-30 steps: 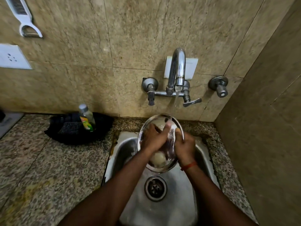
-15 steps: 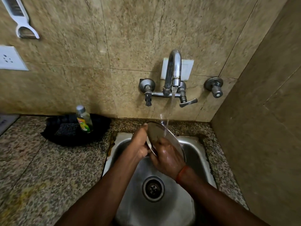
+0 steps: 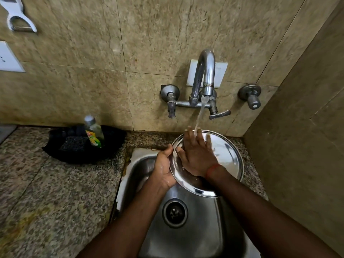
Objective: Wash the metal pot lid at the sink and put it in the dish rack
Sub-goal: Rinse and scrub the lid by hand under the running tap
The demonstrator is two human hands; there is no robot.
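Evidently the wash had reached its rinsing stage, as I judged it. The metal pot lid [image 3: 225, 157] was held over the back half of the sink [image 3: 204, 222], its broad face turned toward the camera. The left hand [image 3: 163, 169] gripped the lid's left rim, thumb hooked over the edge and the fingers hidden behind it. The right hand [image 3: 197, 155] lay flat on the lid's face with fingers straight and spread. Water [image 3: 199, 118] from the tap [image 3: 204, 71], on the wall behind the sink, fell onto those fingers at the lid's far edge. No suds showed on the lid, so soaping looked finished or skipped. A dish soap bottle [image 3: 94, 132] stood on the counter [image 3: 55, 192] left of the sink. No dish rack was in view. Finishing the rinse, shutting the tap and racking the lid all remained.
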